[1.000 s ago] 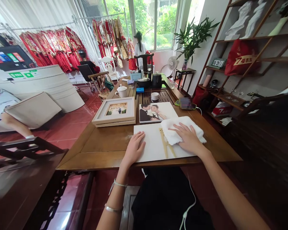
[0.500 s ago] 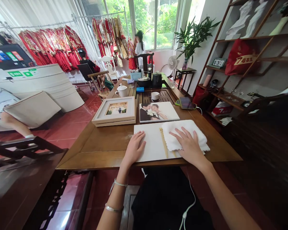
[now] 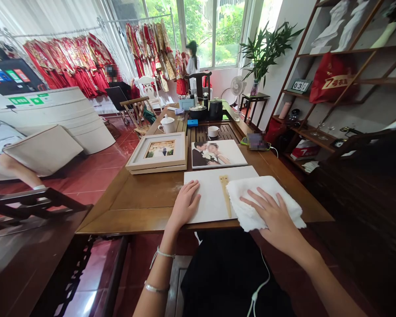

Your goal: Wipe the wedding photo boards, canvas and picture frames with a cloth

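A flat white board (image 3: 208, 200) lies at the front edge of the wooden table. My left hand (image 3: 185, 200) rests flat on its left end, fingers stretched out. Under my right hand (image 3: 271, 210) is a folded white towel (image 3: 247, 189); the palm presses on it with the fingers spread. The towel covers the board's right part and reaches past it onto the table. Between my hands a tan, tapering strip (image 3: 225, 193) shows on the board, wider at its far end; whether it is loose or part of the surface I cannot tell.
Beyond the board lie a photo panel of a couple (image 3: 219, 154) and stacked wooden picture frames (image 3: 158, 152). A lidded white mug (image 3: 167, 125), a small white cup (image 3: 213, 131) and a phone (image 3: 257, 141) stand farther back on the table (image 3: 132, 202).
My right hand and the towel have moved right and toward me, uncovering more of the board and the tan strip's far end. My left hand has stayed in place.
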Demonstrator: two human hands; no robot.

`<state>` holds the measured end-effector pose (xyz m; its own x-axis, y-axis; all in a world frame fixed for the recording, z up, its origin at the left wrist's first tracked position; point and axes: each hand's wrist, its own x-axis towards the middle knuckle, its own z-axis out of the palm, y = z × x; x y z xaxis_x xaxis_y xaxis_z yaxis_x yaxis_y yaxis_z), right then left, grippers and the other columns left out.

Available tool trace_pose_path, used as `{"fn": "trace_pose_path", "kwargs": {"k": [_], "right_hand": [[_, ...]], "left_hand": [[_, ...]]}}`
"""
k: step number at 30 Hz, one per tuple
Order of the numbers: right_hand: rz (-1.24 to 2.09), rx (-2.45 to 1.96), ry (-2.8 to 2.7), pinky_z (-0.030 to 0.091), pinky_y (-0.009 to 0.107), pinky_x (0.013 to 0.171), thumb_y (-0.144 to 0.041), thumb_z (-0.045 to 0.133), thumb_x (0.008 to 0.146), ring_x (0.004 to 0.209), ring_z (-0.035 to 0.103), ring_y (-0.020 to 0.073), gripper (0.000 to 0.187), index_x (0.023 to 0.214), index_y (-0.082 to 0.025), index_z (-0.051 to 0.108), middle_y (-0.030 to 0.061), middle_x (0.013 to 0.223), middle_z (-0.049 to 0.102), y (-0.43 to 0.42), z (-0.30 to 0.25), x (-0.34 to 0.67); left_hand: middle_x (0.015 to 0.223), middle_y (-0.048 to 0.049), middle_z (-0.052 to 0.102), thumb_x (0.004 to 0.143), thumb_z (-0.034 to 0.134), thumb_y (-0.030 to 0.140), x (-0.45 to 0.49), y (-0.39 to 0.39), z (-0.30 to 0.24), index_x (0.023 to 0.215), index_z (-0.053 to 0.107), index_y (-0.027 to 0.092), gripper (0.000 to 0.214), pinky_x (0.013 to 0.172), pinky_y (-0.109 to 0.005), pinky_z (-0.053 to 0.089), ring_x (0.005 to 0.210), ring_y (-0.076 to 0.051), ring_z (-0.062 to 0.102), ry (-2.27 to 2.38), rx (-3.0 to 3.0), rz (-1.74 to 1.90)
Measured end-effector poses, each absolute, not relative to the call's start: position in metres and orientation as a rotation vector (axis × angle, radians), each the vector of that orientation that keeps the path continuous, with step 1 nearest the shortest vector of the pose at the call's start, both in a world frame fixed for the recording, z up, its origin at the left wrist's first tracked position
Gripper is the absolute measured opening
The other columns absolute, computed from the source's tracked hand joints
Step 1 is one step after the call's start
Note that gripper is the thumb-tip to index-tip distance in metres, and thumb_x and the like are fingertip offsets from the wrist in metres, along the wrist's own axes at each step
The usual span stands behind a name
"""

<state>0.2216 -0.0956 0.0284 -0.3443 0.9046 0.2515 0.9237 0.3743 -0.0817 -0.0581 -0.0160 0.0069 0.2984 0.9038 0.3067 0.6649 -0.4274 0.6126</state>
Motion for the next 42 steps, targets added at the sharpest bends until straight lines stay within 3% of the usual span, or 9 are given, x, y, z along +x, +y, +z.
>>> {"fn": "trace_pose_path", "kwargs": {"k": [14,20,32,42], "right_hand": [[-0.04,-1.81,-2.202,0.016,0.068,0.104,-0.013,0.047,0.074,0.136,0.029,0.0332,0.06,0.133,-0.024,0.05,0.0089,0.142,0.048,-0.01,0.032,0.187],[-0.056,-1.743,-2.18,0.015,0.068,0.106,-0.009,0.047,0.07,0.135,0.032,0.0325,0.06,0.128,-0.023,0.054,0.0072,0.136,0.054,-0.028,0.029,0.183],[-0.084,-1.477,-2.355,0.012,0.062,0.11,-0.005,0.043,0.054,0.139,0.025,0.029,0.082,0.133,-0.028,0.049,0.0028,0.143,0.047,-0.109,0.026,0.203],[-0.057,-1.606,-2.26,0.012,0.064,0.108,-0.01,0.051,0.065,0.136,0.03,0.031,0.067,0.13,-0.027,0.051,0.0059,0.141,0.049,-0.051,0.024,0.183]], "left_hand": [[0.14,-0.0098,0.051,0.09,0.045,0.025,-0.06,-0.015,0.007,0.128,0.053,0.019,0.039,0.115,-0.047,0.028,0.137,-0.024,0.038,1.409,2.218,0.885],[0.141,-0.0103,0.05,0.09,0.044,0.025,-0.059,-0.016,0.008,0.128,0.053,0.018,0.04,0.115,-0.048,0.027,0.137,-0.024,0.038,1.406,2.214,0.87],[0.14,-0.0096,0.051,0.09,0.045,0.025,-0.058,-0.015,0.007,0.128,0.054,0.019,0.039,0.115,-0.048,0.028,0.136,-0.024,0.038,1.405,2.228,0.889],[0.139,-0.0101,0.051,0.09,0.045,0.025,-0.058,-0.014,0.006,0.127,0.054,0.018,0.039,0.114,-0.048,0.029,0.136,-0.024,0.038,1.4,2.216,0.9]]}}
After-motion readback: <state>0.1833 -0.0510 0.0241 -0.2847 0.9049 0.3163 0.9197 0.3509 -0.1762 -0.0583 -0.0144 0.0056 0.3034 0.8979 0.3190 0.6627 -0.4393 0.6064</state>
